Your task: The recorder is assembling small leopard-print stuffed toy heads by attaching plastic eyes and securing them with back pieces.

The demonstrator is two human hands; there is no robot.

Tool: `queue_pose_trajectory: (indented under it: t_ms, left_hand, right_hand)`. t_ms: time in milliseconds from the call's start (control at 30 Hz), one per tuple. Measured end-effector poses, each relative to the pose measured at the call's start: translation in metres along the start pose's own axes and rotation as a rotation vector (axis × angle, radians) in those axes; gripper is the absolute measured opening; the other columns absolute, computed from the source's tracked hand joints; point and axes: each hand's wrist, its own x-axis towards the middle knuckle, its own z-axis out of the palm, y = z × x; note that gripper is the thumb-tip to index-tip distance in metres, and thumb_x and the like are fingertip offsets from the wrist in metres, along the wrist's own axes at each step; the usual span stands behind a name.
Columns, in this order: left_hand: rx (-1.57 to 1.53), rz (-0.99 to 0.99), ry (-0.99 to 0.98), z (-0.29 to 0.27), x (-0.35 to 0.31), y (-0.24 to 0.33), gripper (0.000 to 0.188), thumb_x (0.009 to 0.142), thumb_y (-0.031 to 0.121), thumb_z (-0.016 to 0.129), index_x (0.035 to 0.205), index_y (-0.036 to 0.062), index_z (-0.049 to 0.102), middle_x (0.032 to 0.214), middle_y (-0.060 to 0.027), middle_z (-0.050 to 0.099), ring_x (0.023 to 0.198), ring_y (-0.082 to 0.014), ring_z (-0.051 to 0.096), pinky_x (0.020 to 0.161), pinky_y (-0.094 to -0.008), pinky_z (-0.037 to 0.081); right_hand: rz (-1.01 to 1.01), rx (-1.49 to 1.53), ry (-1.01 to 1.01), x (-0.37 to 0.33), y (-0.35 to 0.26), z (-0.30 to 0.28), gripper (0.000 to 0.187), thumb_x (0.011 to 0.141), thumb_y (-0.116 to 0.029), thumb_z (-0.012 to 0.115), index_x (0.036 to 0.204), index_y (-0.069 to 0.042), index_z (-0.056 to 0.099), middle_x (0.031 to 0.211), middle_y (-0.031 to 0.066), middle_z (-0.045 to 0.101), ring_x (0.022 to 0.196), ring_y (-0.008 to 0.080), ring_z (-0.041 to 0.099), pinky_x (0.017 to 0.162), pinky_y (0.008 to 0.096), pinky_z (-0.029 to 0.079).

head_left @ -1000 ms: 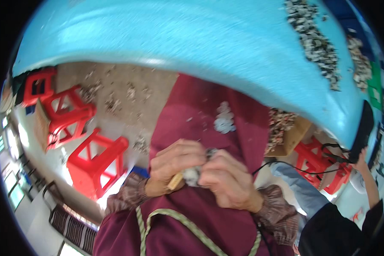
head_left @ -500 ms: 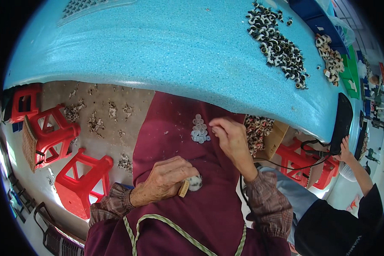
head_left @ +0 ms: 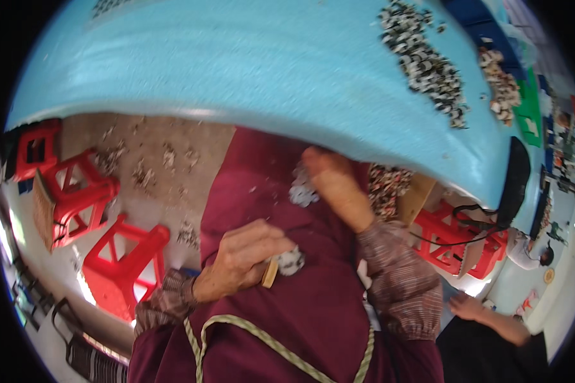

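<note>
My left hand is closed around a small fluffy white piece with dark specks, low over the maroon apron. A yellowish tag-like strip sticks out beneath its fingers. Just under the table edge, my right hand is smeared by motion, so its fingers do not show clearly. Beside it, a small heap of translucent round discs with centre holes lies on the apron, partly hidden by that hand.
Ahead curves a blue table bearing a pile of black-and-white pieces and a brown-and-white pile. Red stools stand at the left; scraps litter the floor. A cardboard box of pieces sits under the table, near another person's arm.
My right hand has moved up and left, over the far side of the disc heap. My left hand keeps its hold. The other person's arm has dropped away from the black object at the table edge.
</note>
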Motion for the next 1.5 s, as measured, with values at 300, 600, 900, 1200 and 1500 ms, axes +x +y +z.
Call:
queue_pose_trajectory:
  t_ms: [300, 600, 900, 1200, 1500]
  left_hand:
    - [-0.048, 0.106, 0.109, 0.003, -0.001, -0.002, 0.036, 0.060, -0.010, 0.061, 0.093, 0.0032, 0.068, 0.084, -0.0080, 0.059, 0.066, -0.0210, 0.058, 0.055, -0.0306, 0.047]
    - [0.018, 0.122, 0.026, 0.002, 0.000, 0.006, 0.036, 0.060, -0.009, 0.065, 0.093, 0.0032, 0.068, 0.087, -0.0082, 0.059, 0.069, -0.0207, 0.059, 0.058, -0.0302, 0.048]
    - [0.021, 0.051, 0.040, 0.005, 0.000, 0.010, 0.032, 0.059, -0.002, 0.074, 0.090, -0.0018, 0.066, 0.088, -0.0110, 0.059, 0.075, -0.0216, 0.060, 0.064, -0.0321, 0.049]
    - [0.087, -0.061, 0.045, 0.006, 0.002, 0.014, 0.029, 0.062, -0.003, 0.072, 0.090, 0.0025, 0.066, 0.089, -0.0103, 0.060, 0.074, -0.0194, 0.059, 0.063, -0.0293, 0.049]
    - [0.164, -0.230, 0.210, 0.016, 0.006, 0.018, 0.035, 0.066, 0.001, 0.073, 0.101, 0.0021, 0.065, 0.092, -0.0105, 0.061, 0.079, -0.0201, 0.061, 0.067, -0.0281, 0.050]
  right_hand:
    - [0.618, 1.640, -0.276, -0.039, -0.073, -0.065, 0.016, 0.091, -0.009, 0.056, 0.102, 0.001, 0.063, 0.079, 0.0064, 0.063, 0.057, 0.0077, 0.054, 0.050, 0.0193, 0.043]
    - [0.683, 1.586, -0.391, -0.060, -0.101, -0.076, 0.020, 0.094, -0.017, 0.055, 0.100, 0.001, 0.062, 0.069, -0.0002, 0.056, 0.056, 0.0038, 0.047, 0.049, 0.0180, 0.037]
    - [0.579, 1.388, -0.342, -0.067, -0.097, -0.074, 0.013, 0.089, -0.008, 0.060, 0.097, 0.000, 0.065, 0.071, -0.0021, 0.056, 0.059, 0.0035, 0.048, 0.053, 0.0187, 0.039]
    - [0.464, 1.291, -0.173, -0.067, -0.098, -0.068, 0.012, 0.085, -0.004, 0.061, 0.095, 0.001, 0.066, 0.077, 0.0036, 0.060, 0.065, 0.0073, 0.054, 0.057, 0.0225, 0.043]
    - [0.382, 1.217, -0.127, -0.069, -0.095, -0.062, 0.011, 0.085, -0.002, 0.063, 0.095, 0.002, 0.066, 0.079, 0.0056, 0.064, 0.066, 0.0087, 0.058, 0.058, 0.0226, 0.046]
